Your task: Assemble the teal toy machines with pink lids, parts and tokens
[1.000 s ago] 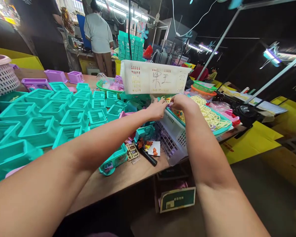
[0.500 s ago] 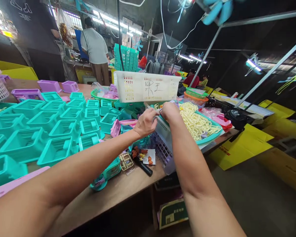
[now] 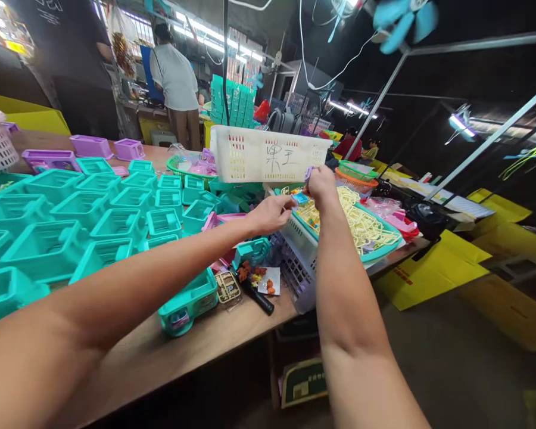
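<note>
Small lilac piece (image 3: pixel 308 173) is being pinched in right hand (image 3: pixel 322 186) grip above teal tray (image 3: pixel 386 250) holding yellow parts (image 3: pixel 361 221); left hand (image 3: pixel 270 214) grip is closing narrowly on a small blue piece (image 3: pixel 300 198). White basket (image 3: pixel 268 156) is sitting just beyond, teal bins (image 3: pixel 116 221) crowding surface (image 3: pixel 170 351) left.

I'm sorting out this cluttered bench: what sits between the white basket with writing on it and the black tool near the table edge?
In the head view, between the white basket and the black tool lie both hands, left and right, above a pale lilac basket.
</note>
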Demonstrator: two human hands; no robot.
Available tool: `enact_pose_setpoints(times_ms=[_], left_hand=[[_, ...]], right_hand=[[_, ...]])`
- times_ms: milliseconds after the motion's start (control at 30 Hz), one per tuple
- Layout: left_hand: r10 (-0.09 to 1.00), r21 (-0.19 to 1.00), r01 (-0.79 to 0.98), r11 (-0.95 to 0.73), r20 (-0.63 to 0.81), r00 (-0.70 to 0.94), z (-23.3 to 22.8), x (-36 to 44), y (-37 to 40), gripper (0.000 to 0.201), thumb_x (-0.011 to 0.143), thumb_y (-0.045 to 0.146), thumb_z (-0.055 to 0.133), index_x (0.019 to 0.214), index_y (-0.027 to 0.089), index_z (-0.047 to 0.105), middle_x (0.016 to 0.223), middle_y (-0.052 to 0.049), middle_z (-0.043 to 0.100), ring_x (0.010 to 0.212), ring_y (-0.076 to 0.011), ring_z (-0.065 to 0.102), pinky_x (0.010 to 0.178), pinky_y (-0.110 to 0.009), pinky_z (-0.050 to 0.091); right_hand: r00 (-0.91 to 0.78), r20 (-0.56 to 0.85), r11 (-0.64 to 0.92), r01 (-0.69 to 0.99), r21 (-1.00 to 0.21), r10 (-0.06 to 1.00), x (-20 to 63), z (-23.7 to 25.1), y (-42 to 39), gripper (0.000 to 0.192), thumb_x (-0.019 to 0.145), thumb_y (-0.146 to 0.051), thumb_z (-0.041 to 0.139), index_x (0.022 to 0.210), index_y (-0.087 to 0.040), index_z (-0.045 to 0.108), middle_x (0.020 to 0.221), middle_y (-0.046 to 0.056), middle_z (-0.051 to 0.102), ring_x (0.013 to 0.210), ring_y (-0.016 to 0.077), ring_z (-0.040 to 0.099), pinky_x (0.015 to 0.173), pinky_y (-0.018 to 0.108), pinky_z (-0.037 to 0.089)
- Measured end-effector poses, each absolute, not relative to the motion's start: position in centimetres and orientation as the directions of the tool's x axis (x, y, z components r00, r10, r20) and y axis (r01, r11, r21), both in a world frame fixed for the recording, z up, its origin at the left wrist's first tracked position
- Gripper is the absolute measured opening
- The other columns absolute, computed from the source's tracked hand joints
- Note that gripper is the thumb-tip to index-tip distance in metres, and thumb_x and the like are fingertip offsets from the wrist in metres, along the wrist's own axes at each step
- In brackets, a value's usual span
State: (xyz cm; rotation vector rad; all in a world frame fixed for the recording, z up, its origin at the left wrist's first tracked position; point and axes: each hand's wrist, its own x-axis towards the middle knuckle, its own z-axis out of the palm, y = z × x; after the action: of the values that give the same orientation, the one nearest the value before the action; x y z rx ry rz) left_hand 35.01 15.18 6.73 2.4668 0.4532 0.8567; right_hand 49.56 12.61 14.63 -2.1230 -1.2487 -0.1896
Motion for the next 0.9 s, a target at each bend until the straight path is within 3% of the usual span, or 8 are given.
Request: enact_pose_setpoints(times_ms=[133,233,367,433,533,633,767,900], left_hand=[[0.064,0.206,0.006,-0.979,0.275,0.959,2.7,30.3,14.1,0.02,0.082,0.014,0.054,0.097,0.017,0.068,0.097,-0.008,0.069,0.091,-0.0201,0.063,0.082,-0.029,0.049],[-0.035,0.076,-0.04,-0.996,0.064,0.997,0.3,28.3,14.6,0.017,0.078,0.015,0.063,0.094,0.019,0.068,0.096,-0.007,0.068,0.093,-0.0215,0.06,0.081,-0.029,0.047],[-0.007,0.053,-0.009,-0.999,0.032,0.999,-0.9,27.5,15.8,0.015,0.08,0.018,0.064,0.095,0.019,0.068,0.096,-0.008,0.067,0.096,-0.023,0.057,0.087,-0.031,0.045],[-0.002,0.033,-0.003,-0.999,0.031,1.0,-1.0,27.4,16.2,0.013,0.082,0.02,0.063,0.094,0.018,0.068,0.096,-0.009,0.066,0.097,-0.0243,0.057,0.086,-0.033,0.045],[0.025,-0.012,0.026,-1.0,0.051,0.998,-0.9,27.7,16.0,0.007,0.077,0.017,0.067,0.084,0.016,0.068,0.09,-0.01,0.066,0.093,-0.026,0.059,0.08,-0.034,0.047],[0.067,-0.042,0.073,-0.997,0.115,0.991,-0.1,28.8,15.7,0.007,0.073,0.014,0.067,0.079,0.016,0.068,0.085,-0.009,0.066,0.084,-0.0251,0.061,0.074,-0.034,0.049],[0.142,-0.005,0.149,-0.989,0.282,0.949,3.0,31.0,15.8,0.014,0.08,0.017,0.059,0.09,0.018,0.068,0.097,-0.009,0.066,0.091,-0.0239,0.063,0.078,-0.033,0.051],[0.265,0.083,0.256,-0.963,0.439,0.858,6.1,33.3,16.7,0.021,0.088,0.021,0.051,0.103,0.018,0.066,0.11,-0.009,0.064,0.104,-0.0238,0.06,0.09,-0.035,0.05]], right_hand=[[0.382,0.559,0.048,0.794,-0.605,0.736,45.4,14.1,8.7,0.041,0.096,-0.023,0.021,0.121,-0.015,0.052,0.092,0.006,0.062,0.074,0.0122,0.059,0.068,0.025,0.05],[0.288,0.605,0.227,0.741,-0.631,0.743,41.3,9.2,4.1,0.033,0.098,-0.031,0.03,0.119,-0.02,0.053,0.093,0.004,0.062,0.076,0.0123,0.059,0.072,0.026,0.05],[0.361,0.49,0.142,0.673,-0.725,0.793,38.1,1.1,-0.4,0.022,0.092,-0.032,0.049,0.107,-0.018,0.058,0.093,0.005,0.065,0.079,0.0152,0.06,0.074,0.027,0.048],[0.368,0.474,0.102,0.696,-0.711,0.8,38.0,0.0,-1.4,0.019,0.092,-0.032,0.052,0.1,-0.018,0.061,0.092,0.004,0.066,0.082,0.0159,0.061,0.077,0.027,0.047],[0.322,0.603,0.089,0.83,-0.551,0.73,39.8,3.3,-1.5,0.016,0.092,-0.029,0.052,0.098,-0.019,0.063,0.094,0.005,0.066,0.089,0.017,0.061,0.082,0.027,0.045],[0.293,0.655,-0.105,0.944,-0.312,0.697,43.3,9.1,-0.1,0.015,0.089,-0.023,0.054,0.098,-0.018,0.065,0.097,0.007,0.065,0.091,0.0198,0.06,0.082,0.03,0.044],[0.398,0.426,-0.394,0.913,-0.102,0.813,49.1,14.8,3.4,0.02,0.082,-0.014,0.057,0.097,-0.017,0.069,0.096,0.01,0.068,0.089,0.0209,0.061,0.079,0.029,0.044],[0.439,0.364,-0.434,0.895,-0.098,0.822,53.9,15.7,6.8,0.026,0.077,-0.01,0.058,0.099,-0.015,0.07,0.093,0.008,0.071,0.084,0.0181,0.062,0.077,0.026,0.045]])
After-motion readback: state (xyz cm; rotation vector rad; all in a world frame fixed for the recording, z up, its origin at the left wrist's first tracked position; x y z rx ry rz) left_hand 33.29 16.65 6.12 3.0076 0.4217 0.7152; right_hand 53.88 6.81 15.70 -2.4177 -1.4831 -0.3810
